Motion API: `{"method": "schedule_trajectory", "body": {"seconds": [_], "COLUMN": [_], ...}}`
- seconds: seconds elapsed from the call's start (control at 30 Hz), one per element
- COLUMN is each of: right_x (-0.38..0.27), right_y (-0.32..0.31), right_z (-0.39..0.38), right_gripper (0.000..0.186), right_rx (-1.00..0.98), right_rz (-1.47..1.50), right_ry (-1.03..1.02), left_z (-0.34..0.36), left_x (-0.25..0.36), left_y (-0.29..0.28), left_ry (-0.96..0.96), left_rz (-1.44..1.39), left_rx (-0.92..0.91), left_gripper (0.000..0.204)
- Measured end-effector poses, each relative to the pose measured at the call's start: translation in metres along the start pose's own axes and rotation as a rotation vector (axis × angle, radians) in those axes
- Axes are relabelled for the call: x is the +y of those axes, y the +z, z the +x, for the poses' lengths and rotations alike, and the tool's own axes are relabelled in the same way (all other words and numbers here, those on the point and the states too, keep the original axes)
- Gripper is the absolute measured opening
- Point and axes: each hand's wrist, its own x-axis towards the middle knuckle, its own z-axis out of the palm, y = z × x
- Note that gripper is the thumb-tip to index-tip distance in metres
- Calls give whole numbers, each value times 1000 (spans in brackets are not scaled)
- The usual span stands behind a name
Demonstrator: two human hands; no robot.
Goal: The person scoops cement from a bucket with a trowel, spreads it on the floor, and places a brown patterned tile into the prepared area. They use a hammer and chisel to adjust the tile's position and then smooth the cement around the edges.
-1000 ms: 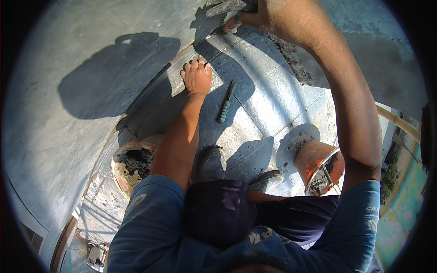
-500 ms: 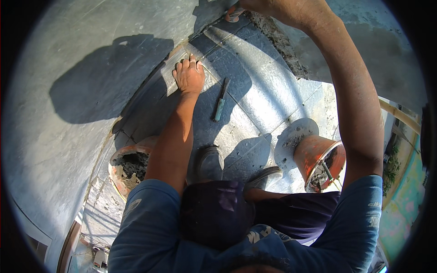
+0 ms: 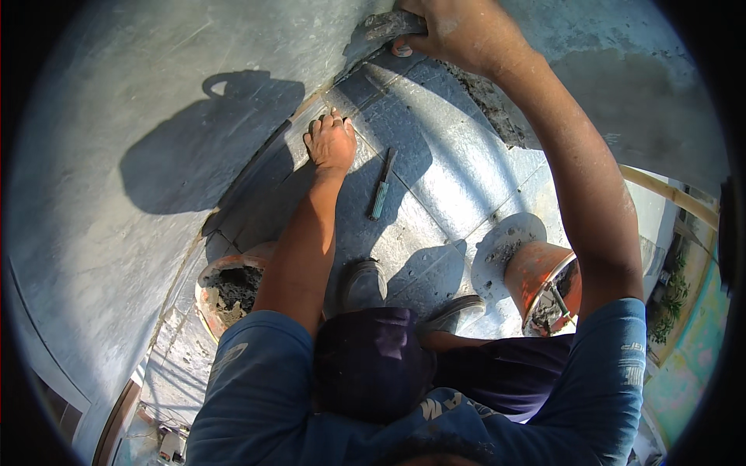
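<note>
My left hand rests on the dark grey floor tiles, close to the wall's foot. Its fingers are bent and slightly spread, and no held thing shows. At the top, my right hand is raised and closed on a dark grey, mortar-smeared object whose kind I cannot make out. Just below that object is a small orange thing, partly hidden. On the tiles to the right of my left hand lies a chisel-like tool with a green handle, untouched.
An orange bucket with dark mortar stands by my left arm. Another orange bucket, tilted and holding mortar and a tool, is at right. A grey wall rises at left. A rough broken edge runs along the tiles' far right.
My right hand has come down and left, bringing the dark grey object into view. My left hand stays on the floor near the wall. The whole view has shifted slightly.
</note>
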Motion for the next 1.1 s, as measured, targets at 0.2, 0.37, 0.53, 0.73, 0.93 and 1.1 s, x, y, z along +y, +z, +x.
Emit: {"method": "schedule_trajectory", "body": {"seconds": [0.2, 0.37, 0.53, 0.73, 0.93, 1.1], "right_x": [-23, -24, -37, -37, -10, -18], "right_y": [-19, 11, -14, -17, 14, -10], "right_z": [-11, 1, -5, -3, 8, 6], "right_gripper": [23, 17, 18, 20, 21, 20], "right_rx": [98, 89, 140, 41, 25, 39], "right_rz": [27, 72, 59, 30, -127, -142], "right_ry": [-190, -285, -311, -303, -299, -278], "left_z": [5, 9, 8, 9, 7, 13], "left_x": [1, 2, -2, -2, -2, -6], "left_y": [-12, -14, -12, -19, -12, -12], "left_ry": [-11, -18, 7, 18, 39, 11], "left_rz": [-9, -37, -42, -41, -60, -62], "left_rx": [-59, -61, -70, -30, -34, -59], "left_gripper": [45, 42, 43, 43, 45, 45]}}
